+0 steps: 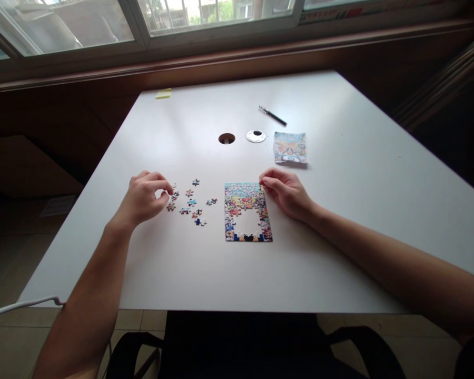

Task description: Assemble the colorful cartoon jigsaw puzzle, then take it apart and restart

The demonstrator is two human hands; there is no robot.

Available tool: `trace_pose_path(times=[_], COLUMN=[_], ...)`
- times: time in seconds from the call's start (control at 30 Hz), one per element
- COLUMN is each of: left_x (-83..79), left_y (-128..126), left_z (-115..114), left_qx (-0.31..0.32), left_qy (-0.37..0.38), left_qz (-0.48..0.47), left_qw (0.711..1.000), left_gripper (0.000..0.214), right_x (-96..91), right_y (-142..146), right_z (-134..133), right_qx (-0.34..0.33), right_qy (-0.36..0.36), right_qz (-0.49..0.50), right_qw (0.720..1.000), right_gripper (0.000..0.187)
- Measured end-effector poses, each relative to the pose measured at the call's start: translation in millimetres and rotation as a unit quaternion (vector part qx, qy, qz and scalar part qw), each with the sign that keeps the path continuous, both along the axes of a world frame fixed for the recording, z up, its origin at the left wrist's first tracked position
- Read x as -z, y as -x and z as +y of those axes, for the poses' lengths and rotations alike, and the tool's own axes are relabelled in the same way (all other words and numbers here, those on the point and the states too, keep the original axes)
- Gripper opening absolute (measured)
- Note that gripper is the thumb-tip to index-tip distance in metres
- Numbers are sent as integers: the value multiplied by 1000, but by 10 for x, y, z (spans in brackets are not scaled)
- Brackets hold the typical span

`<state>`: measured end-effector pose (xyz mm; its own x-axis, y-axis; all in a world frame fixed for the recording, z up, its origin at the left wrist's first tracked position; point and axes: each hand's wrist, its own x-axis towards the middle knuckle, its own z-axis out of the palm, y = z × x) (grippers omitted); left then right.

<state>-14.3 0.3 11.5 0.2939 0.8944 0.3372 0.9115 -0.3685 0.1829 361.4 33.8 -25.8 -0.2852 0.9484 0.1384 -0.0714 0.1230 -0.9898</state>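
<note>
A partly filled jigsaw puzzle [229, 210] lies flat on the white table, with a bare gap in its middle and lower part. My right hand [286, 190] is closed at its upper right corner, thumb and index finger pinched on the edge there. Left of the puzzle, several loose jigsaw pieces [191, 202] are scattered on the tabletop. At the left side of these pieces hovers my left hand [144, 197], its thumb and index finger curved with a gap between them. One piece [175, 196] sits just by the fingertips. Nothing shows held in that hand.
Behind the puzzle lie a printed packet [290, 148], a black pen [273, 115] and a round metal cover [256, 136]. A cable hole [226, 139] opens in the tabletop [181, 273]. A yellow sticky note [163, 93] is at the far left edge. A white cable [23, 304] runs near my left forearm.
</note>
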Motion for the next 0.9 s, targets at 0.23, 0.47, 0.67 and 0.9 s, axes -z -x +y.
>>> trace_pose_path(times=[0.23, 0.47, 0.67, 0.9], left_x=[-14, -8, -22, -19], left_y=[-7, -13, -25, -17], left_z=[-5, 1, -8, -1], left_qx=[5, 2, -3, -31], left_qy=[8, 1, -11, -29], left_qz=[-3, -10, -7, -7], left_qw=[1000, 1000, 1000, 999], left_gripper=[16, 16, 16, 19], right_x=[10, 18, 13, 16], right_y=[-4, -4, -5, 0], right_z=[5, 5, 4, 7], right_qx=[3, 1, 2, -1], right_qy=[1, -1, -1, -4], right_qz=[1, 0, 3, 6], right_qw=[1000, 1000, 1000, 1000], right_gripper=[13, 12, 11, 11])
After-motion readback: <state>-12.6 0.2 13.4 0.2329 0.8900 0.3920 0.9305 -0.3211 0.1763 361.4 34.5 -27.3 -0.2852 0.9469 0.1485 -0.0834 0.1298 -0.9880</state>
